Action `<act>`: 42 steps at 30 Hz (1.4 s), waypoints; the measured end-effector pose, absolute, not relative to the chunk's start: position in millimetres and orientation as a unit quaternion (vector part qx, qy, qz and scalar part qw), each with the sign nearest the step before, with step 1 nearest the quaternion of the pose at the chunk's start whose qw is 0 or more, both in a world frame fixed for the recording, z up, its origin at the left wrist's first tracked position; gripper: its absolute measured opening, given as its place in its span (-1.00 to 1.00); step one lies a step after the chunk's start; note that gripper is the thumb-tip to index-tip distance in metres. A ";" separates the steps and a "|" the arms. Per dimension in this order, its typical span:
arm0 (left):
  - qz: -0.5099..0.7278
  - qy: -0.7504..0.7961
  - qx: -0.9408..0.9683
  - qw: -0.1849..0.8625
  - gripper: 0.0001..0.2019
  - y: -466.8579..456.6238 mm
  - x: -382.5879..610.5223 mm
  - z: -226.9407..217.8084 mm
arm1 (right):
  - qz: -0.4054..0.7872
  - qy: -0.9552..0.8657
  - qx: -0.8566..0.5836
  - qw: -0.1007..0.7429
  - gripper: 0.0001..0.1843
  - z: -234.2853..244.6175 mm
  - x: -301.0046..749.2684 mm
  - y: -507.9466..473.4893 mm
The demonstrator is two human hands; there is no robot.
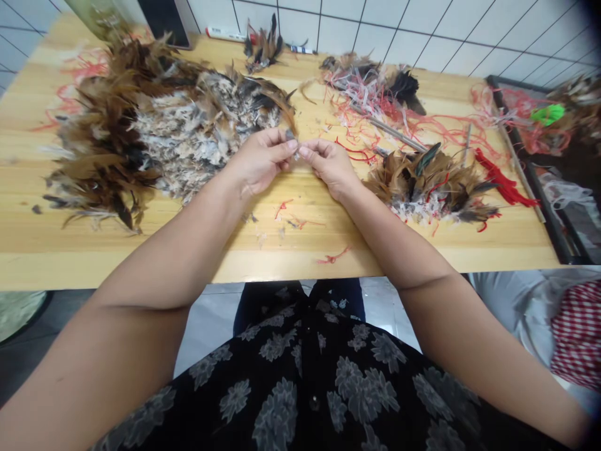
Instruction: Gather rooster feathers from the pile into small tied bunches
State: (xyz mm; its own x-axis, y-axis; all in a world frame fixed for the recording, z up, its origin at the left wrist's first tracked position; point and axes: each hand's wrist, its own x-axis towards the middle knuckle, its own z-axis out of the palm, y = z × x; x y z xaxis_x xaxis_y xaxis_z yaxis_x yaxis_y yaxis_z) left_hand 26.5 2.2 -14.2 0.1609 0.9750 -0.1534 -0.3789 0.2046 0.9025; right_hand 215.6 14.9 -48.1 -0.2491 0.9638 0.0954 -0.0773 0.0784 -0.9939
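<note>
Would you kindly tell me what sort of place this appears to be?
Probably a craft workroom: a large spread of feathers and a smaller bundle lie on the wooden table, along with tangled pink and white strands.

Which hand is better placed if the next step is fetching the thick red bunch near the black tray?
Probably the right hand: it is nearer the red bunch, while the left hand, farther off, seems to pinch a small feather.

a red-and-white marker (229, 34) lies far on the desk (282, 260), right of a dark box (164, 22) — white wall tiles (340, 34) behind, a red-checked cloth (578, 335) near right.
</note>
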 end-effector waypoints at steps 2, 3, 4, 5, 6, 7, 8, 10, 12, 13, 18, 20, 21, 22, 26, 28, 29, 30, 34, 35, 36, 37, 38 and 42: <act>0.517 0.405 0.392 0.645 -0.53 4.2 26.8 -20.1 | 0.561 -0.564 -0.385 0.468 -0.20 -46.9 216.0 13.8; 0.519 0.405 0.401 0.636 -0.54 5.1 26.8 -22.5 | 0.562 -0.564 -0.386 0.465 -0.20 -46.2 215.9 13.2; 0.520 0.405 0.410 0.630 -0.54 5.9 26.8 -24.4 | 0.562 -0.564 -0.391 0.462 -0.21 -45.5 215.6 12.6; 0.519 0.404 0.418 0.626 -0.55 6.5 26.7 -25.5 | 0.560 -0.562 -0.398 0.460 -0.22 -44.7 215.3 12.0; 0.519 0.403 0.424 0.623 -0.57 6.9 26.5 -26.0 | 0.559 -0.558 -0.405 0.461 -0.22 -43.8 214.9 11.6; 0.518 0.401 0.428 0.622 -0.58 7.0 26.5 -25.6 | 0.558 -0.554 -0.410 0.462 -0.22 -43.0 214.6 11.3; 0.516 0.401 0.430 0.623 -0.58 6.6 26.5 -24.4 | 0.557 -0.549 -0.413 0.466 -0.23 -42.2 214.4 11.1; 0.515 0.406 0.427 0.623 -0.57 4.6 27.3 -19.7 | 0.554 -0.545 -0.414 0.474 -0.24 -40.9 214.1 11.2; 0.513 0.412 0.420 0.625 -0.55 0.6 29.0 -12.9 | 0.553 -0.544 -0.417 0.474 -0.24 -40.0 213.9 11.7; 0.511 0.414 0.416 0.629 -0.54 -1.9 30.3 -9.4 | 0.553 -0.543 -0.420 0.471 -0.24 -39.8 213.7 12.1; 0.537 0.427 0.370 0.627 -0.54 -11.5 37.0 -2.0 | 0.543 -0.546 -0.439 0.463 -0.23 -41.9 212.5 14.7; 0.549 0.435 0.352 0.621 -0.54 -11.0 38.1 -4.8 | 0.528 -0.561 -0.440 0.460 -0.23 -44.6 212.4 15.6; 0.547 0.438 0.350 0.621 -0.55 -10.0 38.1 -6.8 | 0.520 -0.571 -0.440 0.458 -0.24 -46.1 212.4 16.0; 0.545 0.437 0.352 0.623 -0.57 -8.8 37.8 -8.7 | 0.512 -0.580 -0.440 0.457 -0.24 -47.7 212.5 16.4; 0.542 0.433 0.350 0.630 -0.58 -5.6 36.4 -12.1 | 0.494 -0.595 -0.440 0.457 -0.27 -52.1 212.6 18.0; 0.546 0.440 0.342 0.625 -0.55 -5.7 36.4 -11.1 | 0.494 -0.593 -0.440 0.459 -0.29 -53.0 212.6 18.9; 0.548 0.442 0.344 0.621 -0.53 -6.0 36.4 -10.4 | 0.494 -0.593 -0.440 0.459 -0.30 -53.3 212.6 19.3; 0.548 0.443 0.350 0.617 -0.53 -6.4 36.4 -9.7 | 0.494 -0.594 -0.440 0.459 -0.31 -53.5 212.6 19.5; 0.542 0.446 0.370 0.608 -0.54 -7.5 36.3 -7.6 | 0.484 -0.599 -0.452 0.450 -0.37 -52.9 212.2 18.8; 0.540 0.449 0.366 0.611 -0.55 -7.8 36.4 -7.0 | 0.481 -0.599 -0.456 0.449 -0.37 -52.3 212.0 18.2; 0.536 0.450 0.359 0.617 -0.55 -8.2 36.6 -6.3 | 0.479 -0.598 -0.459 0.449 -0.37 -51.5 211.8 17.5; 0.531 0.450 0.353 0.626 -0.55 -8.7 36.9 -5.2 | 0.480 -0.596 -0.462 0.449 -0.36 -50.6 211.6 16.9; 0.524 0.447 0.349 0.636 -0.54 -9.5 37.4 -3.9 | 0.482 -0.591 -0.463 0.451 -0.34 -49.7 211.5 16.4; 0.500 0.438 0.344 0.663 -0.56 -13.9 39.6 1.8 | 0.508 -0.562 -0.458 0.464 -0.26 -47.0 212.0 16.1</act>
